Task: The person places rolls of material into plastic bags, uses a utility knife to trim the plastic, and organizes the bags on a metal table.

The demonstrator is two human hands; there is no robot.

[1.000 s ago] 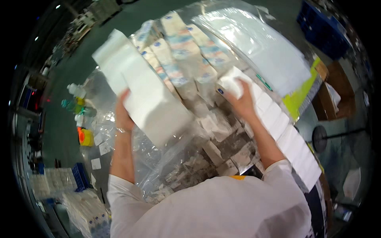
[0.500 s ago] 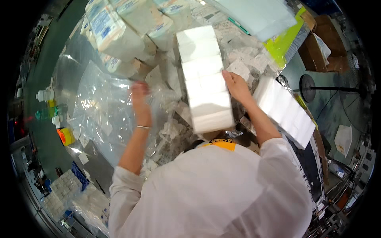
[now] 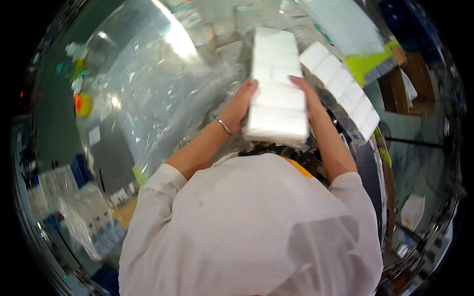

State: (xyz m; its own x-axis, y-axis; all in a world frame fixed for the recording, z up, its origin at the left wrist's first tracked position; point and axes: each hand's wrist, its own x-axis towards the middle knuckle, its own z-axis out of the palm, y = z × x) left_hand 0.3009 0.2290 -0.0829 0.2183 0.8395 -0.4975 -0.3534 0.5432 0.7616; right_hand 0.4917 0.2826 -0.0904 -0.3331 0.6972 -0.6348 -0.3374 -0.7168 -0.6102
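Note:
A long row of white tissue packs (image 3: 276, 91), pressed end to end, lies before me in the upper middle. My left hand (image 3: 239, 106) is closed against its left side, with a metal bangle on the wrist. On the opposite side, my right hand (image 3: 308, 96) grips the row with the thumb on top. The undersides of both hands are hidden. Close to my right forearm rests a second row of white tissue packs (image 3: 340, 93). To the left of my left hand spreads a large clear plastic bag (image 3: 153, 98), crumpled and shiny.
An orange and yellow tape roll (image 3: 84, 104) and bottles (image 3: 76, 51) line the left table edge. Translucent sheets (image 3: 343, 27) lie at the far right above a lime-green strip (image 3: 363, 64). A cardboard box (image 3: 422, 93) stands beyond. Wrapped packs (image 3: 94, 222) are at lower left.
My left hand has come from over the plastic to the row's left side. The view has shifted, and the printed packs at the far left have mostly slipped out of it.

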